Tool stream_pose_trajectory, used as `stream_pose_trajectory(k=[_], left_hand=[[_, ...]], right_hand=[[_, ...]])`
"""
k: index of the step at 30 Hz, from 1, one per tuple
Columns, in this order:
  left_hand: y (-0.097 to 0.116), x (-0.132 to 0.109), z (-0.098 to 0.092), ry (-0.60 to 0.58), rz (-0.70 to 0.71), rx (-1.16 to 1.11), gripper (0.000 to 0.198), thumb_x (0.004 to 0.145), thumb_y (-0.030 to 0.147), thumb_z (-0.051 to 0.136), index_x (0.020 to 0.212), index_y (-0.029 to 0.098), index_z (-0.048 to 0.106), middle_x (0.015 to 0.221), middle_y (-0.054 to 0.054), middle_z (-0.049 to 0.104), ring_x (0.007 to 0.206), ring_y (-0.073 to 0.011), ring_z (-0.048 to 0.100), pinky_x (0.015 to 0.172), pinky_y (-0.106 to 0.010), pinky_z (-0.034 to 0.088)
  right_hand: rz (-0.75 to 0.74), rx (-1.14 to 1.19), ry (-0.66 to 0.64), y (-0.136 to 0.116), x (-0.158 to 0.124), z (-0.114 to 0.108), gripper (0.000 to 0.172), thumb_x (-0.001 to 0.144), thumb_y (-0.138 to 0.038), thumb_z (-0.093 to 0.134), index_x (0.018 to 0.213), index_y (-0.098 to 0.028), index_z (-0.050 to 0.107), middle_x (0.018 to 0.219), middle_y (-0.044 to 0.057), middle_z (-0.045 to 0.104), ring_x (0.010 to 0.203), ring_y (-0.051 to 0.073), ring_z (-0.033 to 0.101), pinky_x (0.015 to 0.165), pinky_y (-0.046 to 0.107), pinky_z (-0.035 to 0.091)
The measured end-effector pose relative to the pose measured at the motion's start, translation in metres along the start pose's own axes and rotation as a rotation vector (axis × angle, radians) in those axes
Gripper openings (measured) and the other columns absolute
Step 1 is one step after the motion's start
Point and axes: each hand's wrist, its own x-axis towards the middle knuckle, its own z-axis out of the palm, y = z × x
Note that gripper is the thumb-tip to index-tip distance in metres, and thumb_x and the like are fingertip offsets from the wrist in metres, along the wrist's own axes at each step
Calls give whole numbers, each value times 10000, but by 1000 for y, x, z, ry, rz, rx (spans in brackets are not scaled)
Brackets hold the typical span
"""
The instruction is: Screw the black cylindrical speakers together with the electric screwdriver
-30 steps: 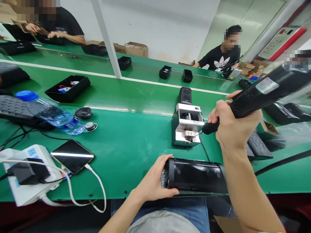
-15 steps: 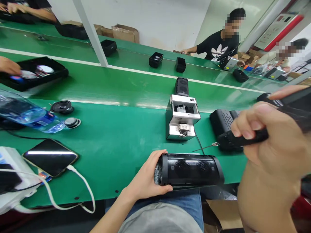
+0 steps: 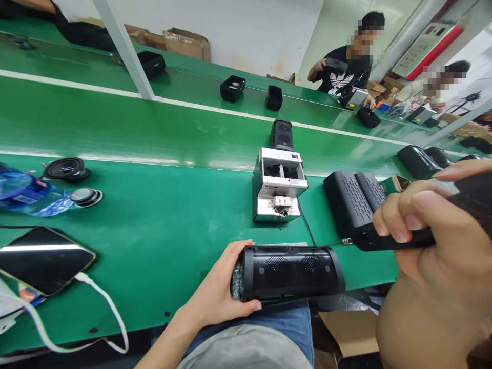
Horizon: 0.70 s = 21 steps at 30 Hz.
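Observation:
A black speaker [image 3: 292, 274] lies lengthwise at the front edge of the bench, its perforated, glossy side facing up. My left hand [image 3: 215, 294] grips its left end, thumb on the near side and fingers on the far side. In my right hand [image 3: 434, 220], raised at the right, is a black electric screwdriver [image 3: 421, 238]. Its thin bit points left, close to the far right corner of the speaker. Whether the bit touches the speaker I cannot tell. A silver screw feeder [image 3: 280, 184] stands just beyond the speaker.
Dark textured speaker housings [image 3: 348, 200] stand at the right. A phone [image 3: 46, 259] on a white cable, a water bottle [image 3: 31, 195] and a loose speaker driver [image 3: 67, 169] lie left. Behind the feeder is another speaker [image 3: 282, 135]. A co-worker [image 3: 346, 66] sits across the line.
The screwdriver bit has shifted right relative to the speaker, towards its right end. My view has turned slightly right. The co-worker opposite has raised a hand with a dark piece.

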Motion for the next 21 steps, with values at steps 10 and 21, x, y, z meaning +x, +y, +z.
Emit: stream_pose_trajectory(k=[10,21], left_hand=[[2,-1,-1,-15,-15,-58,1065,789,488,1036,1651,344,426,1600,-127,601,1451,-402,656,1239,-540,583],[6,3,-3,-24,-21,-84,1068,819,637,1011,1660,344,422,1568,-128,617,1403,-388,676,1203,-526,594]], right_hand=[[-39,73,-150,48,-21,-19,391,755,-18,881,993,-259,686,616,-71,555,389,164,432,384,342,397],[37,24,-149,45,-30,-30,387,803,-32,860,1037,-264,658,660,-88,539,421,167,467,425,393,421]])
